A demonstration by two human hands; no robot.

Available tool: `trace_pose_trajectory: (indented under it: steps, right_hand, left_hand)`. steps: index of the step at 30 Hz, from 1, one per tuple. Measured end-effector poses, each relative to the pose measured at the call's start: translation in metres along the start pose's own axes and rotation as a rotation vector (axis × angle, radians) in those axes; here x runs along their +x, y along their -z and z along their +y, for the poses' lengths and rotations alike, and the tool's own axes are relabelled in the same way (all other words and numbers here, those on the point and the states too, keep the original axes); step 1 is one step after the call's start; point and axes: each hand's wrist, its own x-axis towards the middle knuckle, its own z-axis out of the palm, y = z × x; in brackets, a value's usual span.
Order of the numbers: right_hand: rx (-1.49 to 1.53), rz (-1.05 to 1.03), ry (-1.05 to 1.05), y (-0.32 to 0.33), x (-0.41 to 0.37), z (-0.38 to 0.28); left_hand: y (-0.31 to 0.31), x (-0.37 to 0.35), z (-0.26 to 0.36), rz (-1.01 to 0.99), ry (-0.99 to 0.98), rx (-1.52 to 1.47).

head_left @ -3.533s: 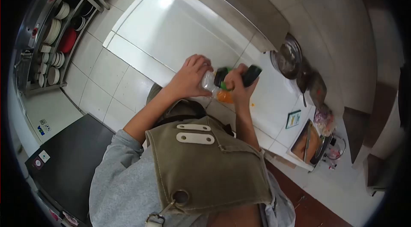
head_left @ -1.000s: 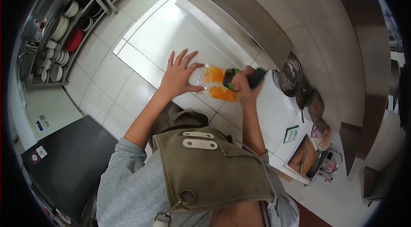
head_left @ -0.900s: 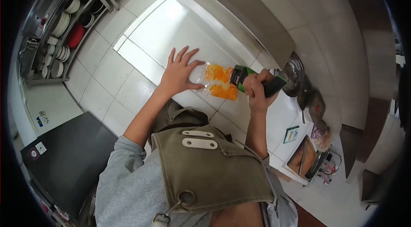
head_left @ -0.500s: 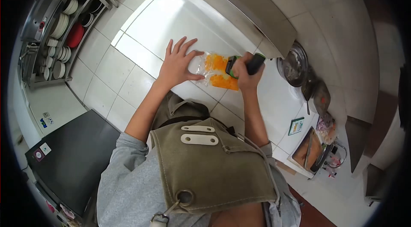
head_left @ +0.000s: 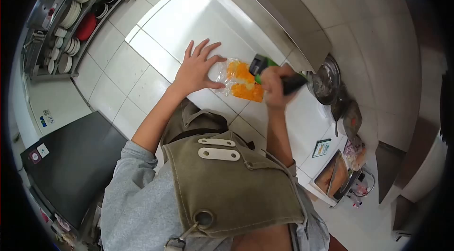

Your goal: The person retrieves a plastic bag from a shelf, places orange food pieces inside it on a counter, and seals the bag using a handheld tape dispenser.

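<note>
A clear plastic bag (head_left: 246,80) with two patches of orange food lies flat on the white counter (head_left: 184,19). My left hand (head_left: 195,71) rests at its left side with the fingers spread, the thumb and index finger touching the bag's edge. My right hand (head_left: 275,85) is wrapped round a black and green handheld tool (head_left: 294,82). The head of the tool is up at the bag's right edge, over or just past the orange patches; its exact height above the bag cannot be told.
Metal bowl (head_left: 325,80) at the counter's right side, with a small green-and-white packet (head_left: 321,148) and a brown board (head_left: 332,177) nearer me. Shelves of plates (head_left: 71,14) stand at left. A metal panel (head_left: 293,9) borders the counter's far side.
My right hand has moved the tool slightly right and lifted its head from the orange patches. My left hand stays at the bag's left edge. The whole view has shifted slightly.
</note>
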Motion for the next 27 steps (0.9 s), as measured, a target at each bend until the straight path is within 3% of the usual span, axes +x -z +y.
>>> trace_pose_trajectory:
  steps: [1,2,3,5,7,9,10,11,14,17,19,23,25,27]
  right_hand:
    - [-0.15,0.069,0.009,-0.003,-0.002,0.008]
    - [-0.128,-0.113,0.05,0.005,0.002,0.008]
    - [-0.123,-0.121,0.053,0.009,0.01,0.003]
    - [0.169,-0.055,-0.109,0.012,0.017,-0.013]
    - [0.261,-0.166,0.085,0.012,0.026,-0.032]
    - [0.172,-0.101,0.091,-0.003,0.017,-0.021]
    - [-0.208,-0.064,0.085,0.002,0.005,0.017]
    - [-0.021,-0.17,0.012,0.009,0.008,0.019]
    - [0.139,-0.071,-0.056,0.006,0.015,-0.009]
    - [0.306,-0.082,0.057,0.011,0.017,-0.014]
    - [0.03,-0.039,0.014,0.008,0.007,0.009]
    - [0.172,-0.017,-0.013,0.006,0.015,-0.008]
    - [0.211,-0.046,0.071,0.008,0.014,-0.004]
    - [-0.053,-0.054,0.097,0.003,0.011,0.014]
  left_hand:
    - [-0.001,-0.002,0.0,-0.001,0.007,0.001]
    - [-0.001,-0.001,0.0,0.004,0.0,-0.003]
    - [-0.002,-0.001,-0.001,0.013,-0.003,-0.007]
    - [-0.002,-0.004,0.0,-0.006,-0.005,-0.001]
    - [-0.003,0.002,-0.002,0.007,0.009,0.005]
    - [-0.002,-0.001,0.0,0.013,0.003,0.002]
    - [-0.002,-0.001,0.0,0.016,0.003,0.006]
    - [-0.003,0.0,-0.001,0.024,-0.003,0.011]
    - [-0.002,-0.001,0.0,0.008,-0.001,0.001]
    - [-0.003,-0.001,-0.001,0.018,0.0,-0.001]
    - [-0.002,-0.003,0.0,0.007,0.003,-0.005]
    - [-0.001,0.0,0.001,-0.004,0.007,0.0]
    - [-0.001,0.002,-0.001,0.005,0.011,-0.001]
    - [-0.003,-0.003,0.001,-0.002,0.003,-0.006]
